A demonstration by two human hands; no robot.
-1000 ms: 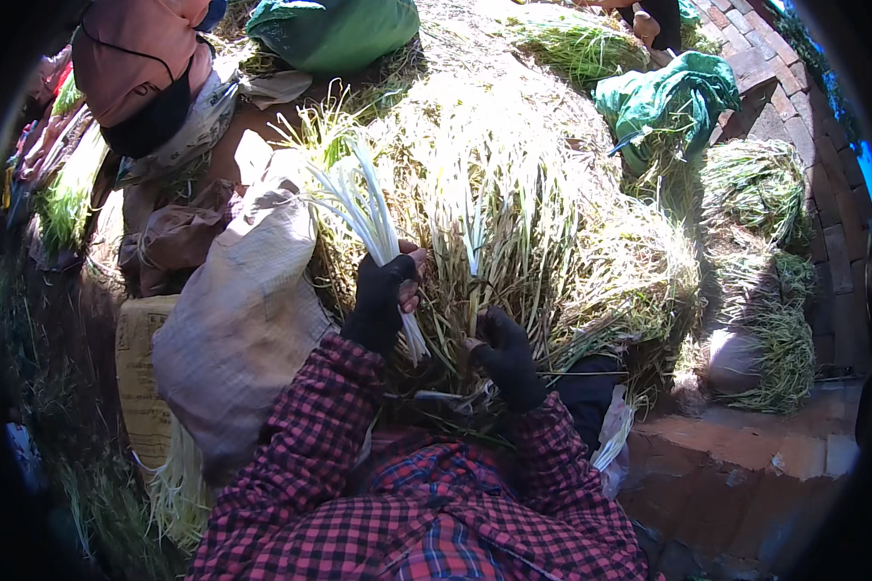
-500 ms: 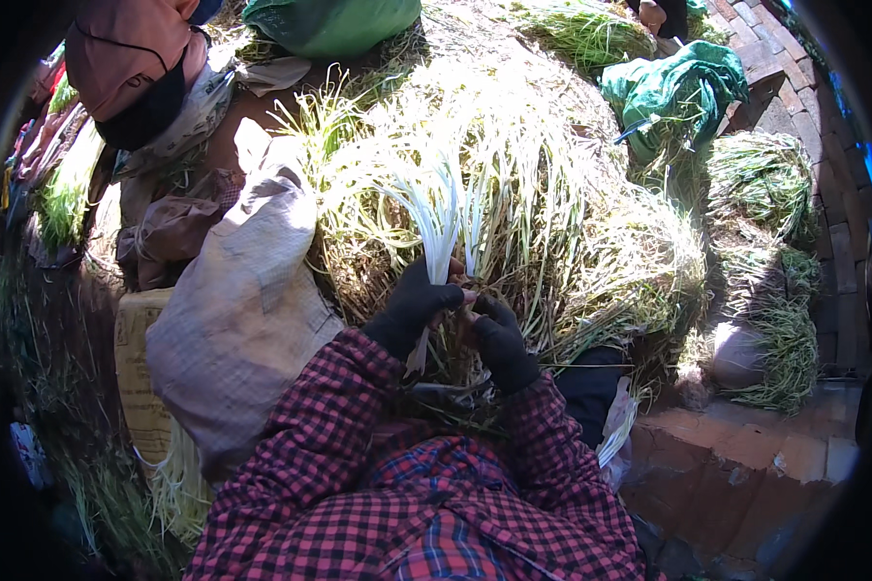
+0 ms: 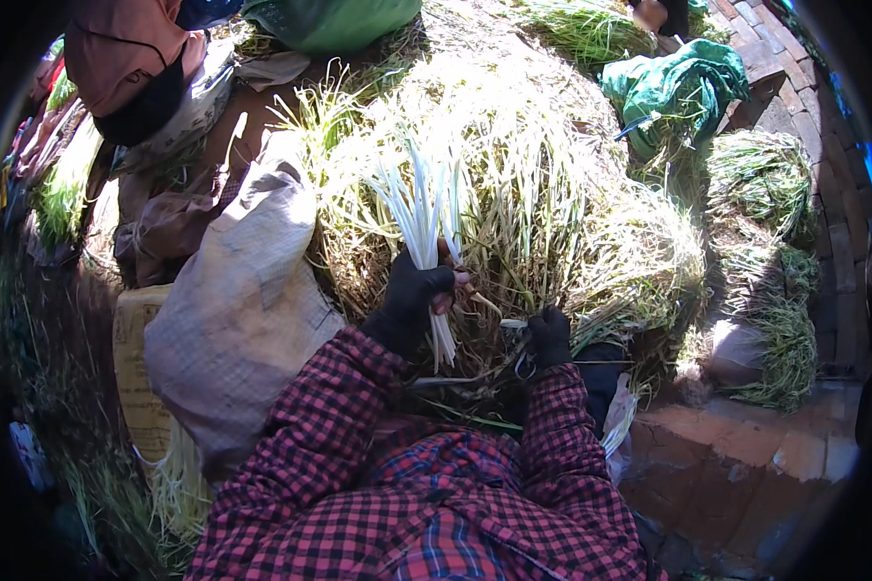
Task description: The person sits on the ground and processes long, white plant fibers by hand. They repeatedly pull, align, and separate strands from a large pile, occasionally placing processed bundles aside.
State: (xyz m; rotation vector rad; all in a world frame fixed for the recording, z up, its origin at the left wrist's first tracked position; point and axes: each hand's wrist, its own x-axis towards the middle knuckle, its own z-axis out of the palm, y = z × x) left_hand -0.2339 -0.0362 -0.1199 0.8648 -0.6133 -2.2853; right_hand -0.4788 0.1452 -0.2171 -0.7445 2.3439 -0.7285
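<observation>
My left hand (image 3: 415, 295), in a dark fingerless glove, is closed round a bundle of slender white stalks (image 3: 419, 208), like scallions or young garlic. Their pale lower ends poke out below the fist, and one brownish-rooted stalk (image 3: 475, 290) leans out by the thumb. Off to the right, my gloved right hand (image 3: 550, 339) has its fingers curled shut over the edge of the heap. Thin pale strips lie against those fingers, but I cannot make out what they grip. Just ahead of both hands spreads a large heap of long green-and-straw stalks (image 3: 523, 194).
A pale woven sack (image 3: 237, 320) and a cardboard box (image 3: 138, 373) stand on my left. Another person in a pink cap (image 3: 126, 58) is at far left. Green sacks (image 3: 673, 92) and grassy bundles (image 3: 761, 184) lie beyond, to the right. A brick ledge (image 3: 727, 465) is at lower right.
My right hand has pulled away from the left, moving right and slightly down. My left hand keeps hold of the white stalks, which have tilted a little left.
</observation>
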